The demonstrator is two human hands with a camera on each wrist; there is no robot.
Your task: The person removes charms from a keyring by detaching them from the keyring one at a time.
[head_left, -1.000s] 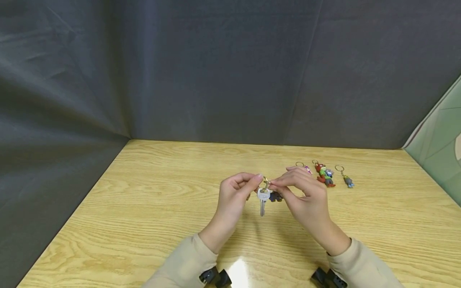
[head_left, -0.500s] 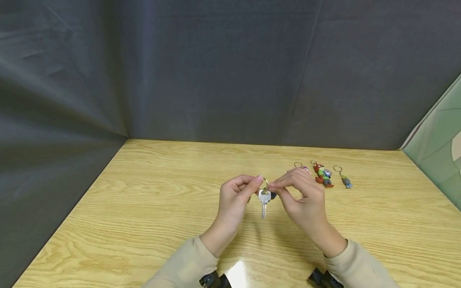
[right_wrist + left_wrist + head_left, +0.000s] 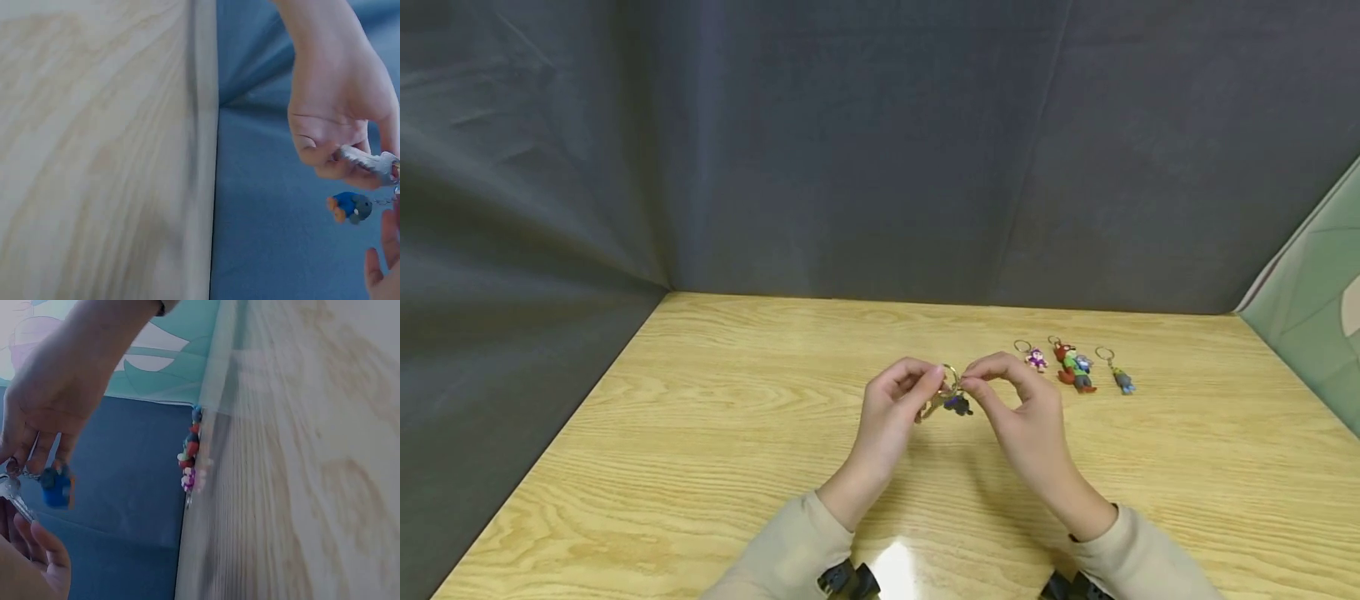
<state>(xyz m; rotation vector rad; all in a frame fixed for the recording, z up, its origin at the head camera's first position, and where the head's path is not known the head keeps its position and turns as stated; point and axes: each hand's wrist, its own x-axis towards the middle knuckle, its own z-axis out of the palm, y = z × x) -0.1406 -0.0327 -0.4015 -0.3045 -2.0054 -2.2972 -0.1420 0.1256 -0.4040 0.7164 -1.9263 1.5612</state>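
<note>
Above the tabletop, my left hand (image 3: 887,417) pinches a gold-coloured key ring (image 3: 956,372) between thumb and index finger. From the other side my right hand (image 3: 1030,417) pinches at the ring with thumb and forefinger. A small figurine charm (image 3: 957,406) dangles below on a short chain; in the right wrist view the figurine (image 3: 351,206) is blue and grey with orange feet. A silver key (image 3: 365,164) lies against the curled fingers of the left hand, and the left wrist view shows the key (image 3: 20,505) between both hands. The fingertips hide part of the ring.
To the right on the wooden table (image 3: 700,433) lie a purple figurine keychain (image 3: 1036,360), a red fox-like and green figurine keychain (image 3: 1072,367) and a grey-blue figurine keychain (image 3: 1122,380). A dark cloth (image 3: 850,167) stands behind the table.
The key has swung from hanging straight down to the left, against the left fingers. The right hand has shifted slightly left, uncovering the purple keychain; the dark charm shows more plainly below the ring.
</note>
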